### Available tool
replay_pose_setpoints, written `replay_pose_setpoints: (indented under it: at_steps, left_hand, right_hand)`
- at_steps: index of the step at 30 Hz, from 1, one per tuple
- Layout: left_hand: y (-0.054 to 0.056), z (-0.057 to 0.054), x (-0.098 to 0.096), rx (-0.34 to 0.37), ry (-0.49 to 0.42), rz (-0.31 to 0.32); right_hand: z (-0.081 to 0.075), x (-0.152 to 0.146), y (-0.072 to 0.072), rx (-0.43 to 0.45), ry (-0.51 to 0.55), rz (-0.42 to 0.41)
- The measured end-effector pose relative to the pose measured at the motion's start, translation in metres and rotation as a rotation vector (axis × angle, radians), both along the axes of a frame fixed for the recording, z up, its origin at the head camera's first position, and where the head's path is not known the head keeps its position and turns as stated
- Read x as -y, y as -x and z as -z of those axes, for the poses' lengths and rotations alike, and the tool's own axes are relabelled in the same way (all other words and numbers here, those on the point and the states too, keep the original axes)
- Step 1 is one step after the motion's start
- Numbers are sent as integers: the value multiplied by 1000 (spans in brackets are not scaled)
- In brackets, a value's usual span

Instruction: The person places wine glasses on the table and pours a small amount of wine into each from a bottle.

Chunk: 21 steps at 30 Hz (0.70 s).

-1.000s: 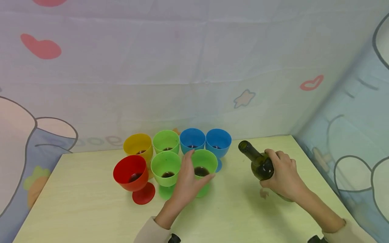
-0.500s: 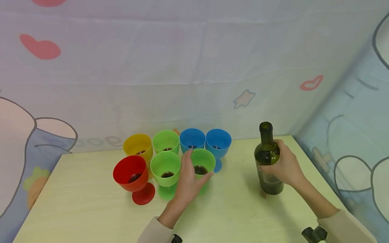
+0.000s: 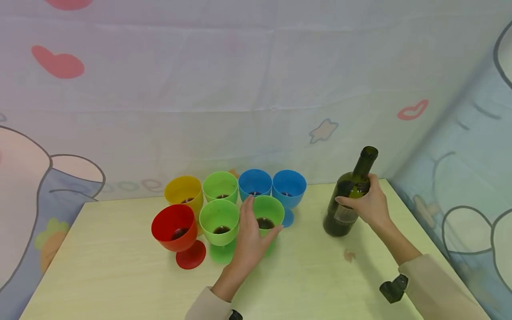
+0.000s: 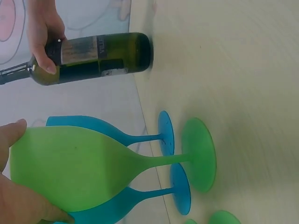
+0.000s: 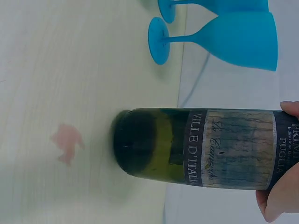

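My left hand (image 3: 253, 240) holds the bowl of the front right green goblet (image 3: 270, 211) between thumb and fingers. Dark liquid sits in that goblet, and its foot stands on the table in the left wrist view. My right hand (image 3: 371, 201) grips a dark green wine bottle (image 3: 340, 218) round its upper body, below the neck. The bottle is right of the goblets, its neck leaning to the right in the head view. Its label (image 5: 239, 149) shows in the right wrist view. Whether its base touches the table or hovers just above, I cannot tell.
Left of my left hand stand a red goblet (image 3: 174, 226) and another green goblet (image 3: 219, 220). Behind are a yellow goblet (image 3: 184, 191), a green one and two blue goblets (image 3: 290, 189). All hold a little dark liquid. A printed cloth (image 3: 256, 89) hangs behind the table (image 3: 120, 266).
My right hand has turned the bottle from tipped leftward to upright, then leaning right, and shifted it toward the back of the table. My left hand stays at the green goblet.
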<state>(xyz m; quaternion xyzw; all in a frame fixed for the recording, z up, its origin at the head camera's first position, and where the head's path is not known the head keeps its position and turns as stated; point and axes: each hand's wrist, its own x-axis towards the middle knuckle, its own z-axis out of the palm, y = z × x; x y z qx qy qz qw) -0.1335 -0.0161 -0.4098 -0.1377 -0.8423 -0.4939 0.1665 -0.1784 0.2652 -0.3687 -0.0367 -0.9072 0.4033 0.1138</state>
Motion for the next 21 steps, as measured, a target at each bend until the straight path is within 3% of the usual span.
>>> replay_pose_setpoints:
  at_steps: [12, 21]
  left_hand:
    - [1, 2, -4, 2, -11, 5]
    - [-2, -1, -3, 1, -13, 6]
  right_hand:
    - [3, -1, 20, 3, 61, 47]
    - [5, -6, 25, 22, 88, 39]
